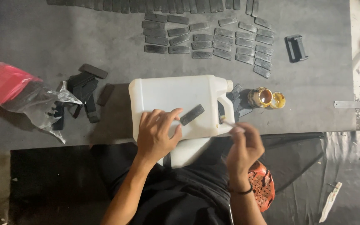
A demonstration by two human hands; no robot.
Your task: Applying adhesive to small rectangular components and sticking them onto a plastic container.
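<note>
A white plastic jerrycan (176,98) lies on its side in front of me. A small black rectangular strip (192,115) rests on top of it. My left hand (157,133) lies flat on the jerrycan, fingertips touching the strip's left end. My right hand (244,146) pinches a thin stick or small brush (227,122) whose tip points toward the jerrycan's handle side. An open tin of amber glue (260,97) and its yellow lid (278,100) stand just right of the jerrycan's neck.
Several rows of black strips (213,39) lie on the grey floor beyond. A loose heap of black strips (84,89) and a plastic bag with a pink pack (9,83) sit at left. A black clip-like part (296,48) and a metal ruler (355,104) lie at right.
</note>
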